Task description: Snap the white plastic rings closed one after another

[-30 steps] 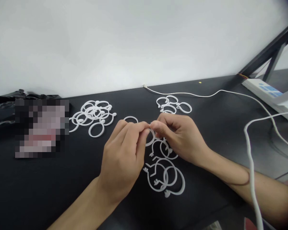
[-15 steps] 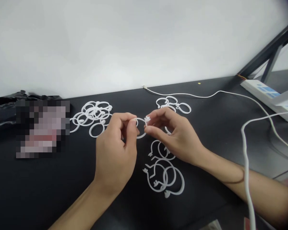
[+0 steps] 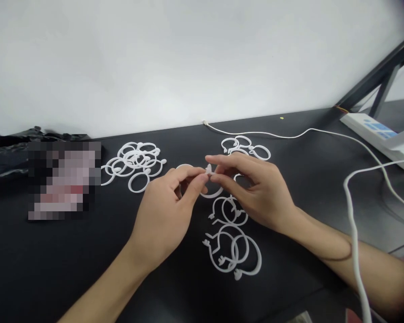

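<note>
Between my two hands is a white plastic ring (image 3: 212,194) with a small pronged clasp (image 3: 209,169). My left hand (image 3: 166,206) pinches one side of the clasp with thumb and index finger. From the other side, the thumb and fingers of my right hand (image 3: 261,193) close on the ring's end, with the index finger raised over the clasp. Whether the ring's ends are joined cannot be made out. A white arc (image 3: 184,166) shows behind my left fingers. Below my right hand lie several opened rings (image 3: 247,242), overlapping, their ends apart.
A heap of closed white rings (image 3: 138,159) lies left of my hands. More rings (image 3: 260,152) sit beyond my right hand. A black plastic bag (image 3: 6,152) is at far left. White cables (image 3: 352,215) and a power strip (image 3: 366,128) are on the right of the black table.
My hands have come closer together. My left fingertips have shifted right to the clasp, meeting my right fingertips there, and the ring has turned. The view has shifted slightly.
</note>
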A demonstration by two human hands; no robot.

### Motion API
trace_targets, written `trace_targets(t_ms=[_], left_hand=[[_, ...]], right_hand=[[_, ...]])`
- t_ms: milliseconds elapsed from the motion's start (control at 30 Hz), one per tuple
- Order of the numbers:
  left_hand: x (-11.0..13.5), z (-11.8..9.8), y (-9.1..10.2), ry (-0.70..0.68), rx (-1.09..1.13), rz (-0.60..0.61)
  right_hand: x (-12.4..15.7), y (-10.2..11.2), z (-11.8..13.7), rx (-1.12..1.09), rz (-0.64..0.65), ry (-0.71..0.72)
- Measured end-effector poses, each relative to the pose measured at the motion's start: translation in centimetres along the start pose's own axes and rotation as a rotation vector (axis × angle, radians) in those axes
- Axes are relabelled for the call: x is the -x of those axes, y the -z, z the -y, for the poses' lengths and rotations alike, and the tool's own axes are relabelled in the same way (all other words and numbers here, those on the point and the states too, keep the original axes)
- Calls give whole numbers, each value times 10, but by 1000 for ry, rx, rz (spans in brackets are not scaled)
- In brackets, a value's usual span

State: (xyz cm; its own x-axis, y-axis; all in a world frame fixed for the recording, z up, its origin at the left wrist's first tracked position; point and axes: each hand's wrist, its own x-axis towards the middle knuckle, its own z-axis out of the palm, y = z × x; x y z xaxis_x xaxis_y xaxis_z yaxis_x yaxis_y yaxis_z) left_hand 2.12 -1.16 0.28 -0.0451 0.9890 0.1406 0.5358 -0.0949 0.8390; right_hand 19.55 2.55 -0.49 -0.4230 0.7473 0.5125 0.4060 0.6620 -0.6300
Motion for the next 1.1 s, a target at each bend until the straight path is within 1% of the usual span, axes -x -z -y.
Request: trace_targets(t_ms=[267, 433, 700, 933, 1033, 1100], left_hand=[[2, 0, -1, 40, 49, -33], [1, 3, -1, -20, 21, -38], [1, 5, -1, -56, -1, -32], [-1, 7, 0, -81, -18, -33], [0, 7, -1, -104, -69, -65], [2, 7, -2, -174, -137, -100]], right_hand=[[0, -3, 6, -30, -70, -100], [0, -1, 3, -62, -44, -118], [0, 1, 3, -80, -13, -139], [-1, 2, 5, -226, 57, -118], [0, 2, 5, -263, 58, -164], [-1, 2, 5, -254, 40, -180]])
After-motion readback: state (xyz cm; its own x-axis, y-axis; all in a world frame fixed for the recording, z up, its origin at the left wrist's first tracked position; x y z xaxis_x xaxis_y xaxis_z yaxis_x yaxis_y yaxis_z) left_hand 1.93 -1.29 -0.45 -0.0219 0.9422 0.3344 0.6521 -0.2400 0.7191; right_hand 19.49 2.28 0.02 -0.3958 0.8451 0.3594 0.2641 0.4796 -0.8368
